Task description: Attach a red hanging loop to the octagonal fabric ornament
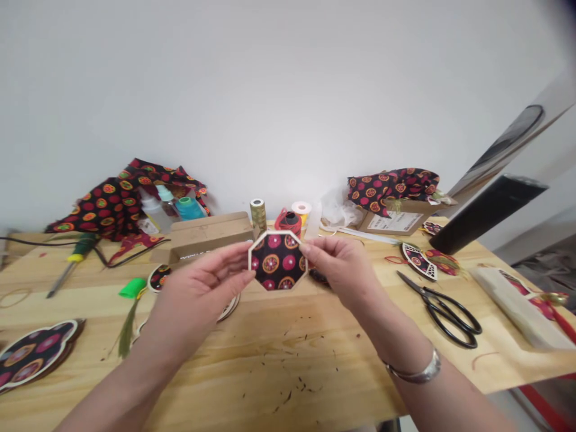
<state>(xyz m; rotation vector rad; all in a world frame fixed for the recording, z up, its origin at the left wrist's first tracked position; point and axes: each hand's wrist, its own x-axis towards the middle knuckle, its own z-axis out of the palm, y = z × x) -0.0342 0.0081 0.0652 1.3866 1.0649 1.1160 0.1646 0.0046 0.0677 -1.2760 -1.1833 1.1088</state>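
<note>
An octagonal wood-framed fabric panel (278,262), black with red and orange round motifs, is held upright above the table between both hands. My left hand (213,276) pinches its left edge, thumb in front and fingers behind. On the opposite side, my right hand (335,264) grips the upper right edge between thumb and fingers. A silver bracelet (420,371) circles my right wrist. Partly hidden behind my left hand are round fabric pieces (159,278) and a green tassel (130,324) with a bright green cap.
Black-handled scissors (443,309) lie right on the wooden table (279,384), which has dark scraps on it. A screwdriver (74,264), open cardboard box (211,234) and patterned cloth (112,201) are at left. Thread spools (258,215) stand behind the panel; a black roll (486,213) leans at right.
</note>
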